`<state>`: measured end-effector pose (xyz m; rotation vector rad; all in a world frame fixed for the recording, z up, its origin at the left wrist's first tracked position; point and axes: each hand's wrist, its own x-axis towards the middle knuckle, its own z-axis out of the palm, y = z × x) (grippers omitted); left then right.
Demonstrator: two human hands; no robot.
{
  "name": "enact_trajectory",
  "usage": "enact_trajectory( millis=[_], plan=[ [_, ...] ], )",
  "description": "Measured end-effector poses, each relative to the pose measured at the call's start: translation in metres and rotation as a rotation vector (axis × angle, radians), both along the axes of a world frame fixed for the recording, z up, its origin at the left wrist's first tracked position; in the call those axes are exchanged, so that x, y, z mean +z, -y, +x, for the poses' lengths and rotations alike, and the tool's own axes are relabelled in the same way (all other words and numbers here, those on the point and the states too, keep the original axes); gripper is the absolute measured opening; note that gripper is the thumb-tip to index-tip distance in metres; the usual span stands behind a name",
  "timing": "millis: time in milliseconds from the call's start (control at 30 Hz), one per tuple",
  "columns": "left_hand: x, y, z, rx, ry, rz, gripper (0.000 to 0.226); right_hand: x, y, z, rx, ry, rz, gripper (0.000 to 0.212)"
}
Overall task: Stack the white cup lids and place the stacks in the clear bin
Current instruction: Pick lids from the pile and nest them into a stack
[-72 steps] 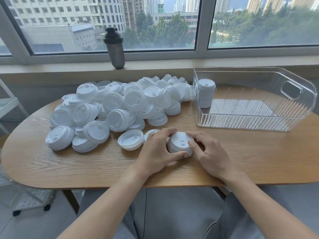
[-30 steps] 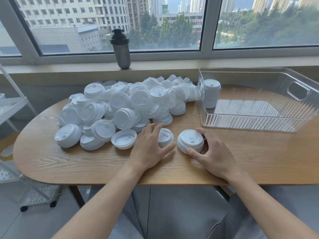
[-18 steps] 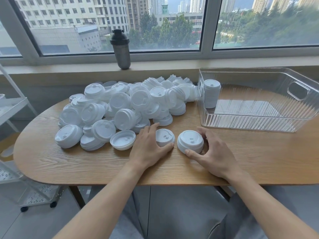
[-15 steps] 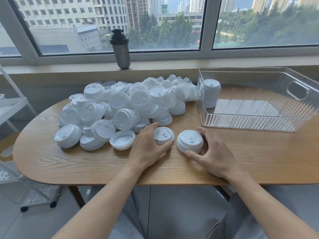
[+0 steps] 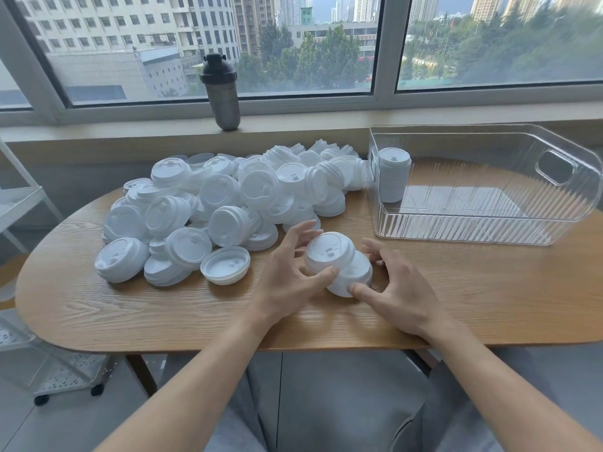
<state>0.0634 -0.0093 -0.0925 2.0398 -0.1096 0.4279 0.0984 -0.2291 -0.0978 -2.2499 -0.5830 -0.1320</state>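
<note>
White moulded plastic makes up every cup lid on view: round, domed, with a raised rim and a small sip tab on top. A large loose pile of lids (image 5: 228, 203) covers the left and centre of the wooden table (image 5: 489, 305), an oval top with visible grain and rounded ends. One upturned lid (image 5: 225, 265) lies hollow side up at the pile's near edge.

The left hand (image 5: 287, 282) holds a tilted lid (image 5: 329, 252), thumb on its near rim and fingers curved round the far side, above and partly overlapping a short stack (image 5: 354, 277) resting on the table. The right hand (image 5: 401, 288) grips that short stack, thumb pressing its near edge and fingers curled behind it.

The clear bin (image 5: 489, 230) sits on the table's right side, rectangular, with ribbed transparent walls and a cut-out handle. A finished stack (image 5: 393, 177) stands upright in its near-left corner, a smooth column with fine horizontal seams.

A dark shaker bottle (image 5: 220, 93) stands on the window sill behind the pile. A white perforated metal trolley (image 5: 58, 373) stands on the floor at left.
</note>
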Motion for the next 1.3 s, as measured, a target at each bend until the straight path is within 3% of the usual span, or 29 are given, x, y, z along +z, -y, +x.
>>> enact_trajectory(
  millis=[233,467,733,967,1300],
  plan=[
    [0.003,0.021,0.005,-0.111,-0.037,0.059,0.082,0.005,0.003,0.0,0.006,-0.069,0.201,0.043],
    [-0.004,0.021,0.007,-0.14,-0.06,0.101,0.083,-0.005,0.002,0.006,0.006,-0.007,0.079,0.028],
    [-0.007,0.016,0.005,-0.166,-0.09,0.146,0.079,-0.001,0.002,0.002,-0.032,-0.006,0.023,0.036],
    [-0.001,0.006,-0.018,-0.028,0.043,0.209,0.06,0.004,-0.006,-0.005,-0.035,0.037,-0.2,0.091],
    [0.015,-0.066,-0.066,0.269,0.157,0.324,0.036,0.006,-0.058,-0.022,0.005,0.053,-0.186,0.095]
  ],
)
